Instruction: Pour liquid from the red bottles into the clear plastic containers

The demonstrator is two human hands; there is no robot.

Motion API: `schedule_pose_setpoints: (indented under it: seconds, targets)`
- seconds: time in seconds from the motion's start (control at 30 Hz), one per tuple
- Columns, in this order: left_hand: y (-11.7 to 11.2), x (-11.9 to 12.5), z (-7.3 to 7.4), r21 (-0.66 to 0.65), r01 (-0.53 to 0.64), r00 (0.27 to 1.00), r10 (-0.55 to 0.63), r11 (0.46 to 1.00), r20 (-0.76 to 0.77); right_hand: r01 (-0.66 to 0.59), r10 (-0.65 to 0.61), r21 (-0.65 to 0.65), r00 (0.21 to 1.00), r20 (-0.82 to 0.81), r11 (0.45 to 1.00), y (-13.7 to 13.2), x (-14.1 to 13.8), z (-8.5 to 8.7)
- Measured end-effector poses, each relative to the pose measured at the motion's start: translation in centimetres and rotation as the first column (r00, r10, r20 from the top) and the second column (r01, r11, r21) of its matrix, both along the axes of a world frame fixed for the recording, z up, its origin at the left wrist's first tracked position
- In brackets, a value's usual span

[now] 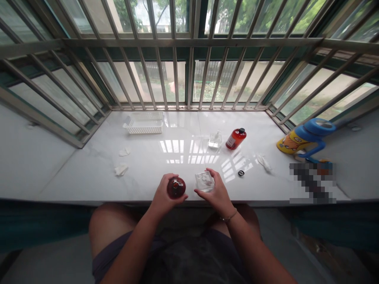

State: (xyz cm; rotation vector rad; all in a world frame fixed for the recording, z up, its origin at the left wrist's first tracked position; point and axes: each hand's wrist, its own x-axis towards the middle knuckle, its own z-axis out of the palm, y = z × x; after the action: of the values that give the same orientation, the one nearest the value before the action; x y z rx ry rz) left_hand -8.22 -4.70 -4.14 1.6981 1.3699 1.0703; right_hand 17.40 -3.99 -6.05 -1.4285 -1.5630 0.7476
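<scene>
My left hand is wrapped round a dark red bottle, whose uncapped mouth faces up toward me. Beside it, with a small gap between them, my right hand grips a clear square glass bottle between thumb and fingers. Both bottles are near the front edge of the white counter. A small black cap lies to the right of my right hand. Farther back, a second clear glass bottle stands next to a red bottle with a black cap.
A white perforated basket sits at the back left. Crumpled tissues lie at the left and a white wrapper-like piece at the right. A yellow and blue tumbler stands far right, near a blurred-out patch. Window bars enclose the back.
</scene>
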Motion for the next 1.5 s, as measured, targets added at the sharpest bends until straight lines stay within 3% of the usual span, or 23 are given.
schedule_pose_setpoints:
  seconds: [0.17, 0.33, 0.5, 0.7, 0.93, 1.17, 1.33, 1.5]
  targets:
    - [-0.4, 0.5, -0.5, -0.086, 0.055, 0.988, -0.042, 0.995, 0.151, -0.023, 0.022, 0.016, 0.999, 0.027, 1.000, -0.8, 0.6, 1.5]
    - [-0.5, 0.2, -1.2, -0.090, 0.161, 0.974, -0.143, 0.983, 0.176, -0.059, 0.058, 0.035, 0.998, 0.014, 0.998, -1.3, 0.4, 2.4]
    - [-1.1, 0.0, -1.6, -0.122, 0.081, 0.981, -0.057, 0.989, 0.188, -0.062, 0.062, -0.007, 0.998, -0.013, 0.998, -1.5, 0.3, 2.2]
    - [-1.1, -0.1, -1.4, -0.112, -0.034, 0.985, 0.052, 0.993, 0.163, -0.104, 0.097, -0.101, 0.993, -0.066, 0.990, -0.5, 0.4, 0.3]
    - [-1.0, -0.4, -1.1, -0.125, -0.044, 0.997, 0.052, 0.991, 0.059, -0.097, 0.080, -0.143, 0.990, -0.119, 0.985, -0.1, 0.0, -0.9]
    - [-0.9, -0.6, -0.5, -0.031, 0.085, 0.993, -0.088, 0.996, -0.078, -0.175, 0.139, -0.210, 0.974, -0.176, 0.962, -0.7, 0.6, 0.6]
    - [-1.1, -0.5, 0.3, 0.099, 0.108, 0.977, -0.087, 0.989, -0.194, -0.190, 0.184, -0.119, 0.981, -0.054, 0.975, -1.1, 1.3, 1.6]
    - [-1.2, 0.0, 1.4, 0.106, 0.175, 0.952, -0.141, 0.979, -0.271, -0.188, 0.189, -0.033, 0.980, 0.061, 0.982, -1.3, 1.6, 2.3]
